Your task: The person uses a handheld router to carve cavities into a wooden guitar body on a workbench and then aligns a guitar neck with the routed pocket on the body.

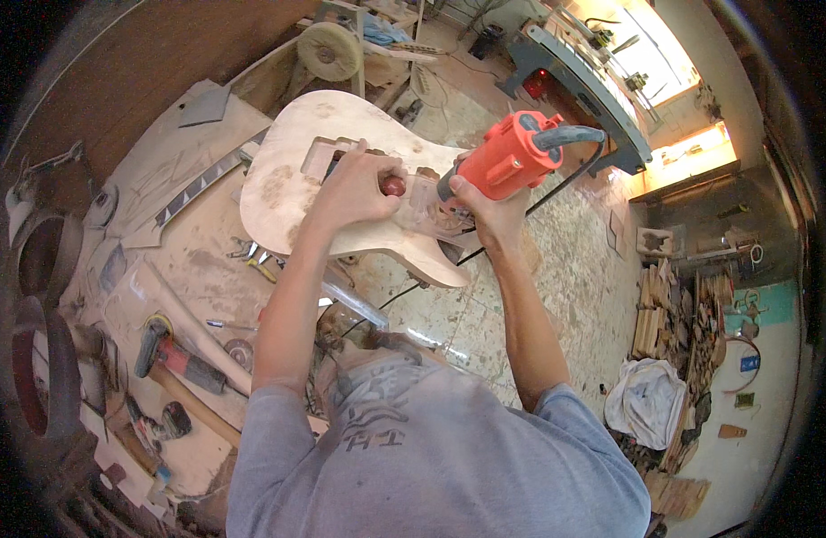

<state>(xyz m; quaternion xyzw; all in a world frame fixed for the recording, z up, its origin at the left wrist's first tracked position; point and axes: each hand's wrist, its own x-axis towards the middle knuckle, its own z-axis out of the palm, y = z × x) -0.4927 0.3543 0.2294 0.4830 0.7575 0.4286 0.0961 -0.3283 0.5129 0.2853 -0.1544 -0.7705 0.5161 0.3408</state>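
Observation:
A pale, unfinished wooden guitar body (283, 170) lies in front of me, with recesses cut into its face. My right hand (492, 206) is wrapped round the lower part of an orange trim router (512, 160), which stands tilted over the body's right-hand part. Its thick grey cord end points right. My left hand (357, 186) rests on the face of the body beside a cut recess, with its fingers curled round a dark red round knob (393, 186). A clear plate (420, 208) shows between my hands. The router's bit is hidden.
A black cable (556, 190) runs from the router past the body's horn. On the dusty bench at left lie an angle grinder (175, 354), a cordless drill (157, 421) and pliers (256, 257). Sanding belts (45, 359) hang far left. A grey machine table (583, 94) stands far right.

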